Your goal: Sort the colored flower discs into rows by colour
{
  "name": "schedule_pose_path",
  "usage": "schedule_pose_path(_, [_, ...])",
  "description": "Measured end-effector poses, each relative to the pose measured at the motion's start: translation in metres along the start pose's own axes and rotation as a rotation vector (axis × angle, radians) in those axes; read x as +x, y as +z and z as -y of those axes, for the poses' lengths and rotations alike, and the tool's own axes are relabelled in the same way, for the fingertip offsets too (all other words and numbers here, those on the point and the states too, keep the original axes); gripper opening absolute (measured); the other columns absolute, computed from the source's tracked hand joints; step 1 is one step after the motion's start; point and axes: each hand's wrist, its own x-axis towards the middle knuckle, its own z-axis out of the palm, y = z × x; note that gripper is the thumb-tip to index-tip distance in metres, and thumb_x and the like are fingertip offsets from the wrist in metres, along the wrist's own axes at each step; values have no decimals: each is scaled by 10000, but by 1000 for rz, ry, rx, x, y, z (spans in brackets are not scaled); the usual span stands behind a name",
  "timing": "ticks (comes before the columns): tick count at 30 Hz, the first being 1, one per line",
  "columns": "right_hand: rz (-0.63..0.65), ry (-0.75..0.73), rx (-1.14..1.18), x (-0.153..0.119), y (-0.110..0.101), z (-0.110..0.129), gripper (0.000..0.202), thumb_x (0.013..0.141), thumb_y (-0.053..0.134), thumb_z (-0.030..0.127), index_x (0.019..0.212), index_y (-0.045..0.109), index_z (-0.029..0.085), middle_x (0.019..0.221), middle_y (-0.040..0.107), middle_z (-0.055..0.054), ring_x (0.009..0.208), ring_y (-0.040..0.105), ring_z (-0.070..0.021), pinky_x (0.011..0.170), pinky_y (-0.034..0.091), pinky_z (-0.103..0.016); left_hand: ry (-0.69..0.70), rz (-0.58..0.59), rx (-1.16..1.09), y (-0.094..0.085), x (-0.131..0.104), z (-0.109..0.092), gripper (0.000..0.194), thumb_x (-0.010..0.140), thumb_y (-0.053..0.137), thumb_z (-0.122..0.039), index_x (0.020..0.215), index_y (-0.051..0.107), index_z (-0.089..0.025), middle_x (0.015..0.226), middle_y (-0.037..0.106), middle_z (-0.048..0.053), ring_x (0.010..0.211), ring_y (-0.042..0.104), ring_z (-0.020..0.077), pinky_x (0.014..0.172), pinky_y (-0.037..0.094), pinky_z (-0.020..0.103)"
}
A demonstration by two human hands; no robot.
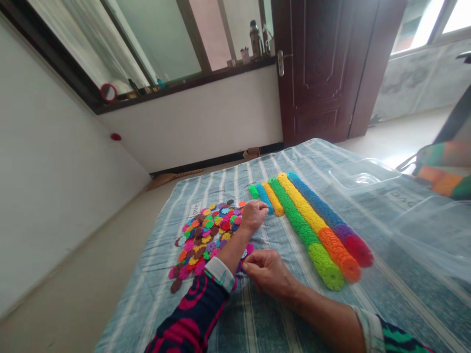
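Observation:
Loose flower-shaped discs in many colours point(206, 233) lie in a pile on the striped cloth. Beside it, long rows of stacked discs run side by side: green point(294, 215), yellow point(301, 198) and blue point(316, 198), ending in lime, orange and red. My left hand point(254, 214) is closed at the near end of a short blue row point(262, 192), next to a short yellow row point(274, 200); what its fingers hold is hidden. My right hand point(270, 272) is pinched at the pile's right edge, near a pink disc point(249, 248); anything between its fingertips is too small to make out.
A clear plastic container point(364, 176) stands at the back right of the cloth-covered surface point(235, 181). Another clear one point(434, 235) is nearer on the right. Beyond are a brown door point(324, 68) and a window ledge point(191, 83) with bottles.

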Motion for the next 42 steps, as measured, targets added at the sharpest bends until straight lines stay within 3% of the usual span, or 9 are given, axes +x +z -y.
schedule_pose_path(9, [11,-18,-42,0,0,0,168,749,535,193,597,589,148,422,444,65,390,399,-62,405,267,-186,59,-89,148,2,-5,-4,53,703,628,-163,745,660,-160,739,646,35,736,574,158,736,436,282])
schedule_pose_path(22, [23,-23,-2,0,-1,3,179,741,514,151,567,555,159,385,423,75,345,369,-58,392,278,-185,-24,-54,241,9,-9,-13,23,699,616,-185,687,601,-172,713,624,25,725,547,155,683,381,262])
schedule_pose_path(31, [35,-1,35,-1,0,1,167,748,523,202,588,553,163,387,423,71,325,372,-68,337,257,-183,-21,-77,189,8,-11,-11,33,682,629,-185,673,601,-169,703,620,20,699,549,143,674,392,251])
schedule_pose_path(36, [29,7,21,-4,-1,1,176,747,535,240,589,548,166,396,423,70,336,374,-64,343,268,-179,0,-90,158,-19,-24,2,64,736,589,-192,682,610,-165,720,646,18,704,569,131,703,411,240])
schedule_pose_path(42, [49,51,0,-6,-1,5,196,743,536,276,578,543,171,388,412,68,341,359,-63,349,250,-182,-85,-37,233,-83,-62,34,124,753,555,-191,672,647,-179,712,671,3,702,596,133,702,420,240])
